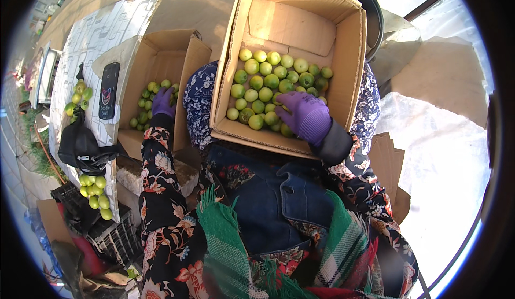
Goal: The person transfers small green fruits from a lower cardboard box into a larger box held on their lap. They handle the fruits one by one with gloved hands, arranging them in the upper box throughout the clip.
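A large cardboard box (287, 51) rests on my lap, tilted in view, with a layer of green tomatoes (265, 94) across its lower part. Inside it, at the right, my right hand (304, 114) in a purple knit glove reaches down onto the tomatoes. A bit of yellow-green shows between its thumb and fingers; whether it grips that tomato is unclear. To the left stands a smaller cardboard box (193, 63) holding more green tomatoes (143, 117). My left hand (163, 102), also gloved in purple, lies over these, its fingertips partly hidden among them.
On a white patterned board (106, 25) at the left lie a phone (109, 92), a black bag (78, 144) and two groups of tomatoes (96, 190). A black plastic crate (114, 234) stands below. Flattened cardboard (386, 158) and plastic sheeting (442, 170) are on the right.
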